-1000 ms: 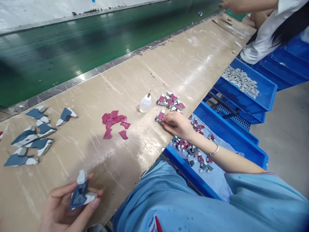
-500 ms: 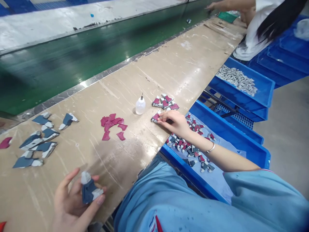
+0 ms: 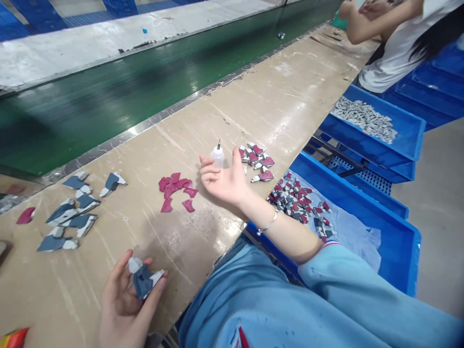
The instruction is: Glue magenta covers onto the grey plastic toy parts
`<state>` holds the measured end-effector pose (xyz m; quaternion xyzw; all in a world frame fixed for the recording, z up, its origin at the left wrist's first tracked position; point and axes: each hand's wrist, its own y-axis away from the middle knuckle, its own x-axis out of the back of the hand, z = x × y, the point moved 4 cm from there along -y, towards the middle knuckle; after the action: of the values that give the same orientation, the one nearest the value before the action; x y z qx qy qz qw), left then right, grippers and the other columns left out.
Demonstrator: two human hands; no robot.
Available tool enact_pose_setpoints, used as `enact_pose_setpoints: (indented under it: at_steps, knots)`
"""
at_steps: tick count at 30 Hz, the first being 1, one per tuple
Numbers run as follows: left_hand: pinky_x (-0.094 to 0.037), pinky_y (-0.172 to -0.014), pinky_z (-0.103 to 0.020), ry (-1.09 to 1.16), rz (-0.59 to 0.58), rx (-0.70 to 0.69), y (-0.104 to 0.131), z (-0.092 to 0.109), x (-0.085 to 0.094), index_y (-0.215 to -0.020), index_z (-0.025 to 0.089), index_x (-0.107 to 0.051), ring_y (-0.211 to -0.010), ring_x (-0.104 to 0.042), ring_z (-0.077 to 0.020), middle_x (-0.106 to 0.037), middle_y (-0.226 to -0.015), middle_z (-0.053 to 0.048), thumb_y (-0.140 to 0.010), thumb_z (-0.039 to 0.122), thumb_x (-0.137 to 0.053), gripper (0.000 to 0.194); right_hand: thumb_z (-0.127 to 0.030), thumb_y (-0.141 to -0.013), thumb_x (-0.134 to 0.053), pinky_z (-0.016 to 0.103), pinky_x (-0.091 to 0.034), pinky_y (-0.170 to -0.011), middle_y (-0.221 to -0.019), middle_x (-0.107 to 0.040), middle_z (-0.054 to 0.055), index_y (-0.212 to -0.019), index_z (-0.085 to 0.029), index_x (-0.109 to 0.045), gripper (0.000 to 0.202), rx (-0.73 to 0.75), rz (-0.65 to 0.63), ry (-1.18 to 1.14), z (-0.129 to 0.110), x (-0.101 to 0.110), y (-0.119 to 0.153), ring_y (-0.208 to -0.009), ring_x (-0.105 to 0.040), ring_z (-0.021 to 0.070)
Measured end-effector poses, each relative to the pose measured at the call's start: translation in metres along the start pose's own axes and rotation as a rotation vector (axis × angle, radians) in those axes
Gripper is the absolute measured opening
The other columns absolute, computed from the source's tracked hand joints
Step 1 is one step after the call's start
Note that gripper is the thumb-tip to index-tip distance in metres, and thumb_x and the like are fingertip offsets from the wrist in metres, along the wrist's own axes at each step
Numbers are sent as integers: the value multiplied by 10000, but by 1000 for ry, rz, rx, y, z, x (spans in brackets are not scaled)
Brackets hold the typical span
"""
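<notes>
In my left hand (image 3: 126, 302), between thumb and fingers, is a blue-grey and white plastic part (image 3: 142, 280). My right hand (image 3: 226, 183) is palm up with thumb and fingers apart, at a small clear squeeze bottle (image 3: 218, 155) with a thin needle tip. The upright bottle shows between thumb and fingers; whether they touch it I cannot tell. Left of that hand lies a loose pile of flat dark-red pieces (image 3: 174, 183). Just right of it sit several white parts with red pieces on them (image 3: 266, 160). Several blue-grey and white parts (image 3: 80, 222) lie at the left.
A green conveyor belt (image 3: 152, 82) runs behind the tan worktable (image 3: 268, 101). Below its right edge stands a blue crate (image 3: 395, 246) holding red, white and blue-grey parts. Beyond is another crate (image 3: 406, 137) with pale parts. A co-worker (image 3: 391, 63) is at the far end.
My right hand has let go of a red-and-white part beside the group and moved left to the bottle, turning palm up. My left hand still holds its part, tilted slightly differently.
</notes>
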<state>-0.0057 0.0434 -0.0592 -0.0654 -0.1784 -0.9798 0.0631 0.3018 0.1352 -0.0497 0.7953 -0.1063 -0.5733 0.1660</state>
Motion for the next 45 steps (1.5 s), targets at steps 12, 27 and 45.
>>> enact_pose_setpoints:
  at_steps: [12,27,45]
  knots:
    - [-703,-817,-261,-138,37,-80,14,-6,-32,-1438,234,-683,-995,-867,-241,-858,-1031,-53,-753,382,-966,755,-768,-639,-977,250,-375,-487,-659,-584,-61,-927,-244,-646,683,67,-174,642,70,-5,38,-522,-464,101]
    - [-712,-865,-347,-95,-81,-145,23,2,-41,-1509,332,-691,-921,-828,-207,-834,-1155,-25,-867,265,-882,674,-778,-873,-823,376,-603,-658,-966,-786,47,-1106,-311,-777,523,350,-280,1126,80,23,62,-753,-738,225]
    - [-718,-896,-410,-161,-71,-242,23,-5,-39,-1533,390,-678,-998,-835,-265,-814,-1177,-30,-884,310,-884,685,-791,-868,-816,419,-662,-692,-1003,-791,71,-1101,-304,-750,544,308,-315,1154,83,20,65,-836,-784,268]
